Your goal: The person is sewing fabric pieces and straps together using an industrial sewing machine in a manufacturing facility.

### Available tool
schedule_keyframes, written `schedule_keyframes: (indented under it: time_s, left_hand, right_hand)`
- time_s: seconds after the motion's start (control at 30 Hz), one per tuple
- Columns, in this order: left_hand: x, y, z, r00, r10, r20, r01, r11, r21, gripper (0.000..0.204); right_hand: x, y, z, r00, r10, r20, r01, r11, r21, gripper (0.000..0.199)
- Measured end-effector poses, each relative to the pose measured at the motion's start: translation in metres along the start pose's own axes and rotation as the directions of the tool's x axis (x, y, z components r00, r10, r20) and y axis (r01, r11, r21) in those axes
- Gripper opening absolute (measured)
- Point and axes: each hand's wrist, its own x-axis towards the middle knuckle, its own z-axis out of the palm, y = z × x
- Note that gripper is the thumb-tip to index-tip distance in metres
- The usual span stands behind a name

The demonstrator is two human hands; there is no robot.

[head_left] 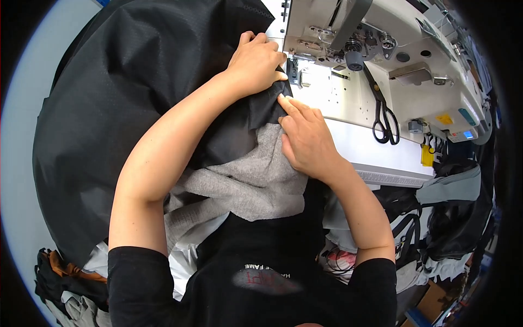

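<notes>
A large sheet of black fabric (136,71) spreads over the left side and runs up to the sewing machine's needle area. My left hand (255,64) grips this fabric near its edge, fingers curled, just left of the presser foot (294,72). Lower down, my right hand (308,131) pinches the same edge, with its index finger stretched along the cloth. Under that hand, grey knit fabric (256,174) lies bunched towards my lap. The white sewing machine (403,49) stands at the upper right. What lies beneath the black layer is hidden.
Black-handled scissors (385,122) rest on the machine bed, right of my right hand. A ruler strip (389,179) follows the table's front edge. Bags and cloth (447,218) crowd the lower right, and a clothes pile (71,283) sits at the lower left.
</notes>
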Motion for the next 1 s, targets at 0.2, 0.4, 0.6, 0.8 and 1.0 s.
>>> schedule_keyframes:
  time_s: [0.2, 0.4, 0.6, 0.8, 1.0]
  left_hand:
    - [0.010, -0.002, -0.001, 0.989, -0.060, 0.137, 0.066, 0.997, -0.033, 0.028]
    - [0.015, -0.001, -0.005, 0.966, -0.113, 0.234, 0.135, 0.988, -0.080, 0.026]
    - [-0.022, 0.031, -0.017, 0.990, 0.041, -0.133, -0.066, 0.979, -0.193, 0.033]
    - [-0.076, 0.029, -0.024, 0.986, 0.114, 0.118, -0.093, 0.982, -0.167, 0.044]
    - [-0.053, 0.009, -0.011, 0.977, 0.191, 0.096, -0.172, 0.968, -0.181, 0.030]
  right_hand:
    - [0.005, 0.007, -0.003, 0.999, -0.036, 0.032, 0.037, 0.999, -0.016, 0.024]
    - [0.008, 0.016, -0.006, 0.993, -0.064, 0.094, 0.061, 0.998, 0.033, 0.027]
    - [0.003, 0.020, -0.005, 0.993, -0.017, 0.121, 0.012, 0.999, 0.036, 0.029]
    - [0.004, 0.020, -0.006, 0.995, -0.042, 0.088, 0.039, 0.999, 0.036, 0.030]
    - [0.004, 0.023, -0.004, 0.993, -0.068, 0.100, 0.065, 0.997, 0.027, 0.030]
